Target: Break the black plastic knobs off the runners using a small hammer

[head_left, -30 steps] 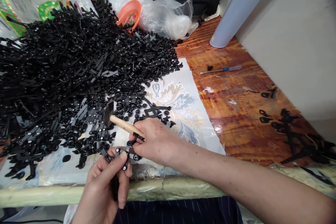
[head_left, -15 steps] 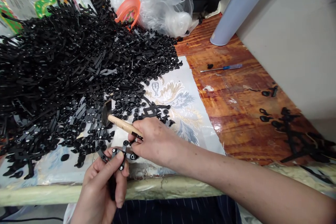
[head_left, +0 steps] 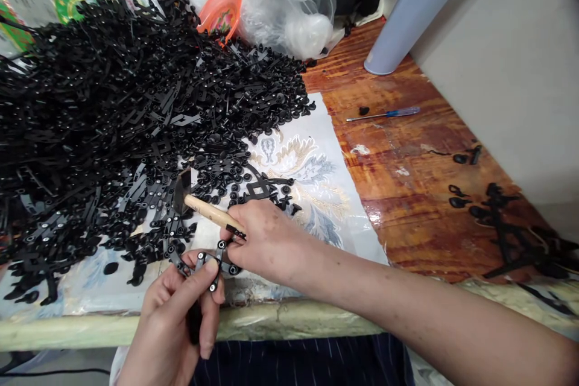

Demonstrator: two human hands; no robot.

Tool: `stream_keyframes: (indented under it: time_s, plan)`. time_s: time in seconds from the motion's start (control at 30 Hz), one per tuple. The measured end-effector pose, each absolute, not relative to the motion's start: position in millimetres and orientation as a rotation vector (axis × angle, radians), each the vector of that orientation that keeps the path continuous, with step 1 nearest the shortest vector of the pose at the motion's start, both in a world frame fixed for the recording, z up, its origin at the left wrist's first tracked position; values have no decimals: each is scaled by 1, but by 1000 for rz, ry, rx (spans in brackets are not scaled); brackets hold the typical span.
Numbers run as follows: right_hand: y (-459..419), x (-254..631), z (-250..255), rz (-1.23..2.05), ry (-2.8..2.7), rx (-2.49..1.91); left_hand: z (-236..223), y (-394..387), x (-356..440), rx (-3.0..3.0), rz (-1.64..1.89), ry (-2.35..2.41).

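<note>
2 hands gripping.
Left hand (head_left: 169,319) grips black plastic piece (head_left: 220,248); right hand (head_left: 271,241) grips hammer (head_left: 210,214); orange bowl (head_left: 220,12) beside plastic bag (head_left: 289,18).

Workshop bench (head_left: 407,193): hammer (head_left: 210,213), screwdriver (head_left: 384,114), heaped black parts (head_left: 113,102)

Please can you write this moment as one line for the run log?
left hand: holds black plastic piece | right hand: grips wooden-handled hammer | beside: heap of black plastic pieces
</note>
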State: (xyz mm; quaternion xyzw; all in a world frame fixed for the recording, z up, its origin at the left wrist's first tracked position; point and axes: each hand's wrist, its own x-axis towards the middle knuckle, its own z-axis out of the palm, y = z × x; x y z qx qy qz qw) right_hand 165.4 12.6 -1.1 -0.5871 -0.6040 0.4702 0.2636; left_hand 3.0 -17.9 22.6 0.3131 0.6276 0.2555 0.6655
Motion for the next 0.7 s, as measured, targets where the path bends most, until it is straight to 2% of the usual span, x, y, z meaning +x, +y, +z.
stream_keyframes:
  time_s: [0.17,0.47,0.7]
  plan:
    - [13,170,4,1291,-1660,-1525,22,-22,6,726,619,1431]
    - [-32,219,59,1308,-1842,-1447,20,-25,11,644,720,1415]
    - [-58,231,48,755,-2179,-1565,19,-26,11,582,731,1357]
